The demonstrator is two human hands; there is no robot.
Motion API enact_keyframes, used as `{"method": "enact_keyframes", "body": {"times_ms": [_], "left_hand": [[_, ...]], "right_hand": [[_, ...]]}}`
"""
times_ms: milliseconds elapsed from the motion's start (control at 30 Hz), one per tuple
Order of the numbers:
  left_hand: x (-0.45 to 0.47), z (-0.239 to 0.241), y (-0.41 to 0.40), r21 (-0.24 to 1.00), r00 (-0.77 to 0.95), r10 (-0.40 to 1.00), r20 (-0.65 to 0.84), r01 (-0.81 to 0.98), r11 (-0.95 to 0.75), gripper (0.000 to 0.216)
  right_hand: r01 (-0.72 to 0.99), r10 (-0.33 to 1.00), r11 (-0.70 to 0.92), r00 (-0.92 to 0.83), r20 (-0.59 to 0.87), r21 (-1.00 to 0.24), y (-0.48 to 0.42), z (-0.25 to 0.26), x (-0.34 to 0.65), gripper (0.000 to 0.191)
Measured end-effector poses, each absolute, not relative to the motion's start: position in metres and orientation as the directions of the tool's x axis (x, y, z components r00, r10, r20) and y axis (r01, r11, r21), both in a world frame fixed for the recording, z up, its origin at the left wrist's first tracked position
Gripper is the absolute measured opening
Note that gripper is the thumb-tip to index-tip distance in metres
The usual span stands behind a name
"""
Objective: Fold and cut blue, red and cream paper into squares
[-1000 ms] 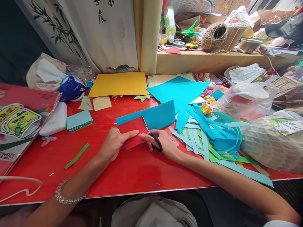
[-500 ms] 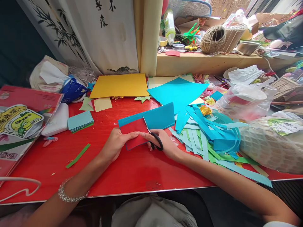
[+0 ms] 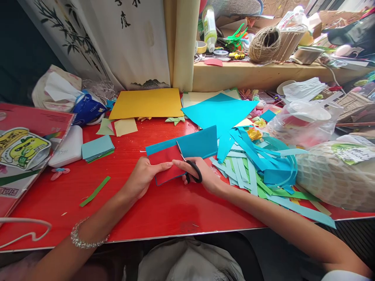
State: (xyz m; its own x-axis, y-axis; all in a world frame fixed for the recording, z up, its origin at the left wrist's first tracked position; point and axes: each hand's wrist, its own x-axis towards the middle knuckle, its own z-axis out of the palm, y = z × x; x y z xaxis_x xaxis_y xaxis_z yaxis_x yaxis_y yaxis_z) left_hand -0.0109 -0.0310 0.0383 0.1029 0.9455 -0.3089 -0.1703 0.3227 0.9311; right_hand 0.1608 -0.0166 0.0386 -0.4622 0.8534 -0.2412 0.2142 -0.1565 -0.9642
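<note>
My left hand (image 3: 143,175) pinches the left part of a red paper piece (image 3: 166,156) laid against a blue paper sheet (image 3: 199,144). Blue shows above, right of and along the lower edge of the red piece. My right hand (image 3: 202,175) is closed round the black handles of a pair of scissors (image 3: 195,171). The scissors' blade runs up along the right side of the red piece, over the blue sheet. My two hands nearly meet at the red piece. The fingers under the papers are hidden.
Blue and green paper strips (image 3: 249,168) lie heaped to the right, beside a netted bundle (image 3: 336,175). Behind are a large blue sheet (image 3: 218,111) and a yellow sheet (image 3: 146,103). At left lie a stack of light blue rectangles (image 3: 98,147) and a green strip (image 3: 95,191).
The view has shifted slightly. Both hands keep their grip, with the scissors and papers in almost the same position.
</note>
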Motion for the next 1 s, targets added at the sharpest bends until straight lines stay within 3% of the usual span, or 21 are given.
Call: {"method": "enact_keyframes", "body": {"times_ms": [1000], "left_hand": [[-0.007, 0.041, -0.032, 0.935, 0.121, 0.941, -0.315, -0.128, 0.329, 0.023]], "right_hand": [[0.232, 0.834, -0.186, -0.477, -0.278, -0.955, -0.012, 0.042, 0.163, 0.049]]}}
